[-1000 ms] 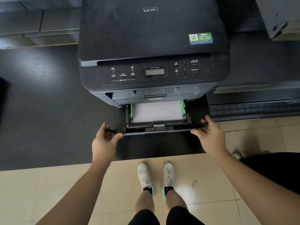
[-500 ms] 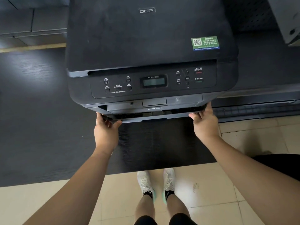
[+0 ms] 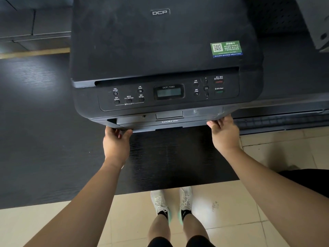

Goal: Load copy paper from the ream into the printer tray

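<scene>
From above, the tray (image 3: 160,128) sits pushed flush into the black printer (image 3: 165,56) on the dark bench (image 3: 44,139), the left hand (image 3: 115,145) and right hand (image 3: 225,134) each grasping a front corner of it.

Sitting closed, flush in the base of the black printer (image 3: 165,56): the printer tray (image 3: 169,126), a dark front panel running along the lower edge. Showing no paper. Resting on a dark desk (image 3: 44,139), its control panel facing up toward the camera.
</scene>
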Available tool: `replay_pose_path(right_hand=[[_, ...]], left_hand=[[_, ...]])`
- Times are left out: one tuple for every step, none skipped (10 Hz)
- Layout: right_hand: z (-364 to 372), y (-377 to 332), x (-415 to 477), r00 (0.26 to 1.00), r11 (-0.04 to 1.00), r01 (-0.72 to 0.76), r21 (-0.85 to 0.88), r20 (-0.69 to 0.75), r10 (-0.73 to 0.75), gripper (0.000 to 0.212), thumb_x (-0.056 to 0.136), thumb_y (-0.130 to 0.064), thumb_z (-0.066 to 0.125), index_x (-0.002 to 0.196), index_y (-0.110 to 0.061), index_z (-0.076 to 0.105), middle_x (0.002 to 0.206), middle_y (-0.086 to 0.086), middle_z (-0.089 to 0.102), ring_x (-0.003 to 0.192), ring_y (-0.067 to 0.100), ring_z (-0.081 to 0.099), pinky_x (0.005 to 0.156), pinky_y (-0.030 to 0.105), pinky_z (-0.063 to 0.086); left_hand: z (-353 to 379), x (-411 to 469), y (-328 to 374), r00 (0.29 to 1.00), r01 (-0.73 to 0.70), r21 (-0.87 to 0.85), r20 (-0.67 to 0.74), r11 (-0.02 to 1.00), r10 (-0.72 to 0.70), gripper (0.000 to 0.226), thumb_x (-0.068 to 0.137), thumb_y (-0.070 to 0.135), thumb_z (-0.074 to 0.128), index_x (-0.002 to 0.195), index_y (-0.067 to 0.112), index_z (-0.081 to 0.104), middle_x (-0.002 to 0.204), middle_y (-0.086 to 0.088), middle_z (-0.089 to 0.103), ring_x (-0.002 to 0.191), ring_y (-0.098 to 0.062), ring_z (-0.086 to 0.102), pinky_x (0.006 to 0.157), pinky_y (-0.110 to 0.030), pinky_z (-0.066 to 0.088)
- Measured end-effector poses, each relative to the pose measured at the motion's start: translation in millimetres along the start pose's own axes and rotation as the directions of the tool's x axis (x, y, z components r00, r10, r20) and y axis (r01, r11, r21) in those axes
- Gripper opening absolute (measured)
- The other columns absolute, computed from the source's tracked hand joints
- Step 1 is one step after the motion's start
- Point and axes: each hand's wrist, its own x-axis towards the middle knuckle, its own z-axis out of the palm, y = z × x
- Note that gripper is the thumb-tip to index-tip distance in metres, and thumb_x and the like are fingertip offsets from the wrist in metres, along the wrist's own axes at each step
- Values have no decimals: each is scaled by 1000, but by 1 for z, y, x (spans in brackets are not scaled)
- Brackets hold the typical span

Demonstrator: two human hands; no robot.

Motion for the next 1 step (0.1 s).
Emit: replay_pose_path(right_hand=[[-1,3,-9,997,999,-37,37,67,34,59,90,-18,70,142,-13,44,139,6,60,129,21,56,100,23,40]], left_hand=[[-7,-8,-2,999,-19,-7,46,1000,20,39,85,13,73,121,17,57,100,18,67,91,1,63,88,-27,46]])
